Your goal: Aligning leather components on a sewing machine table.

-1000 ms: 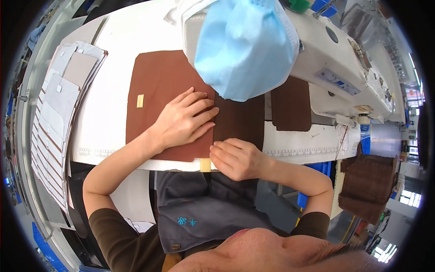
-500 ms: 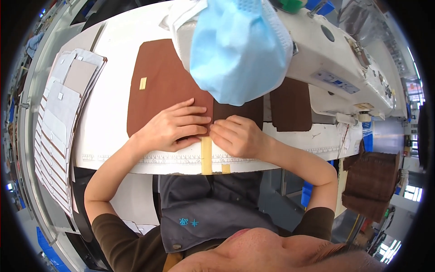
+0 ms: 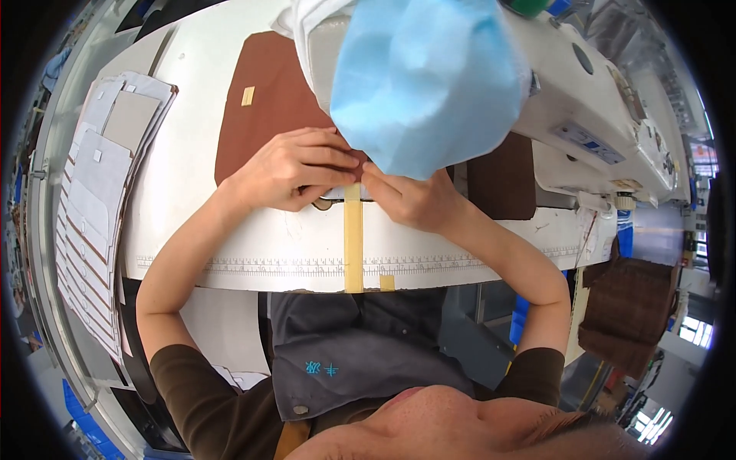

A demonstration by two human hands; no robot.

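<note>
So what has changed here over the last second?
The brown fabric has slid away from the person, uncovering the tan strip on the table. Left hand and right hand went with it, still pressing its near edge. Card stack and sewing machine unchanged.

- 2 hands on the work: left hand [image 3: 295, 172], right hand [image 3: 410, 201]
- 2 brown leather pieces: large brown panel [image 3: 264, 107], smaller dark brown piece [image 3: 502, 176]
- 1 long tan strip [image 3: 353, 245]
- 1 sewing machine [image 3: 590, 115]
- 1 stack of grey card patterns [image 3: 92, 199] (sheets too many to count)
</note>
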